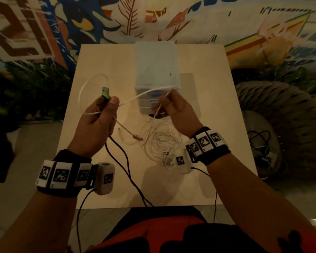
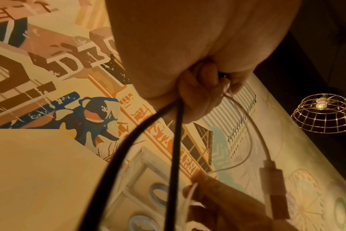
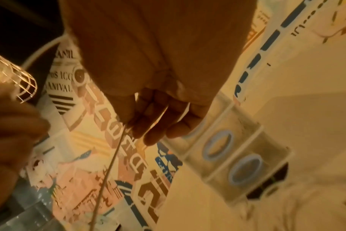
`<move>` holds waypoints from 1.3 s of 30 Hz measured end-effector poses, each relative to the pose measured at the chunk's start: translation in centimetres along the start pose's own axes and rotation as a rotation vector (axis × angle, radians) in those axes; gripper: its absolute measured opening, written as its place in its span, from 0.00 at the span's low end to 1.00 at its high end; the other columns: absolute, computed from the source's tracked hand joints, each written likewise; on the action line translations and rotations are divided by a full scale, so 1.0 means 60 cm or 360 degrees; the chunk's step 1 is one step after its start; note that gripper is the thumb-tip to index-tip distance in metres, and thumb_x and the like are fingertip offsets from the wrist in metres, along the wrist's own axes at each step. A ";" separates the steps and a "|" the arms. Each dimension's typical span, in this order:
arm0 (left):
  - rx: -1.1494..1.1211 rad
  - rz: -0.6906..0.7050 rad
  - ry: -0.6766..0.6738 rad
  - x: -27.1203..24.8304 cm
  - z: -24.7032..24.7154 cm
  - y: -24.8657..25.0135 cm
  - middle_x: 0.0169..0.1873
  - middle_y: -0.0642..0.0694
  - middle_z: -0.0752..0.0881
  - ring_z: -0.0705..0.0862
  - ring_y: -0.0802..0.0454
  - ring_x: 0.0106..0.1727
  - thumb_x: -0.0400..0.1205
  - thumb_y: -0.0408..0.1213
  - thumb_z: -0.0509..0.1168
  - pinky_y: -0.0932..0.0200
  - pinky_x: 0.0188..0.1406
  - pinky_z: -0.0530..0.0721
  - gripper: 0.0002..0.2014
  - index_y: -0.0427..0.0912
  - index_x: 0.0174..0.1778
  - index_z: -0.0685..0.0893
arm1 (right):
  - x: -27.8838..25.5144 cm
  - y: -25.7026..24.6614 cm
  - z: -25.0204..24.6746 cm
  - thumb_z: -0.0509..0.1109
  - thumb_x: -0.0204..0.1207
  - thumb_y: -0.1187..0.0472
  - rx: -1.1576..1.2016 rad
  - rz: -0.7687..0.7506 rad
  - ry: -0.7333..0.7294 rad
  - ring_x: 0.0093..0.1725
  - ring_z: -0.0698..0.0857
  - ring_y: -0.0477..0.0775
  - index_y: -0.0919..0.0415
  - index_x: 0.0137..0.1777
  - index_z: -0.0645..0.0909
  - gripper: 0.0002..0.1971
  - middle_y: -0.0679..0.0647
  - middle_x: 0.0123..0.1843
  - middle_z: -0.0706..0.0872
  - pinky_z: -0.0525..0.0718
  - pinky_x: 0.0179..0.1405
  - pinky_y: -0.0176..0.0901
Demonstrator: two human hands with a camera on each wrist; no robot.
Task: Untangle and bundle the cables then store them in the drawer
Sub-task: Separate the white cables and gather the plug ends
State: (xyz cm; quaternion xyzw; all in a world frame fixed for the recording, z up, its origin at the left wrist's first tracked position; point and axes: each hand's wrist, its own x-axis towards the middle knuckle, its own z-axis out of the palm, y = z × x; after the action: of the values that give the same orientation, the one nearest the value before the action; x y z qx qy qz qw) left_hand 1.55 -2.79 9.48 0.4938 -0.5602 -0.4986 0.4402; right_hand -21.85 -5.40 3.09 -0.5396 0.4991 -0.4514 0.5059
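Note:
My left hand is raised over the table and grips a black cable with a green USB plug sticking up from the fist, plus a loop of white cable. The black cable hangs doubled from that fist. My right hand pinches a thin white cable in front of the drawer unit; the thin white cable runs down from its fingertips. A tangle of white cables lies on the table under my right wrist. A pink-tipped plug dangles from my left hand.
The translucent drawer unit has blue ring handles and stands at the table's back middle. The pale wooden table is small, with its front edge near my lap. A cage lamp and more cables lie on the floor to the right.

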 end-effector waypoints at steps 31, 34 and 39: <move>0.0309 0.0076 -0.0324 0.029 0.085 0.008 0.23 0.51 0.66 0.64 0.57 0.23 0.92 0.43 0.55 0.61 0.27 0.67 0.19 0.42 0.33 0.69 | -0.083 -0.033 -0.029 0.76 0.78 0.56 -0.0600 0.0036 -0.0302 0.68 0.81 0.40 0.47 0.73 0.79 0.23 0.42 0.71 0.83 0.79 0.66 0.39; 0.0162 0.0089 -0.0227 0.033 0.077 0.025 0.25 0.36 0.63 0.64 0.53 0.24 0.92 0.43 0.55 0.61 0.24 0.65 0.20 0.39 0.33 0.69 | -0.087 -0.023 -0.009 0.73 0.81 0.51 -0.0890 0.0035 -0.0612 0.67 0.80 0.43 0.47 0.64 0.87 0.13 0.44 0.67 0.85 0.77 0.72 0.46; 0.0236 0.0142 -0.0039 0.043 0.054 0.028 0.26 0.47 0.69 0.67 0.54 0.26 0.91 0.50 0.57 0.58 0.28 0.67 0.19 0.45 0.35 0.72 | -0.079 -0.027 -0.017 0.55 0.88 0.63 -0.0109 0.0331 -0.0813 0.60 0.89 0.57 0.74 0.45 0.80 0.18 0.74 0.55 0.87 0.78 0.72 0.52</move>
State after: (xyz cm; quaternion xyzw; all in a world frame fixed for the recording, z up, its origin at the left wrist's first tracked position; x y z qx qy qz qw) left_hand -2.14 -4.90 10.76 0.4934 -0.6223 -0.4416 0.4175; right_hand -23.19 -0.80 4.85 -0.5987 0.4231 -0.2293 0.6403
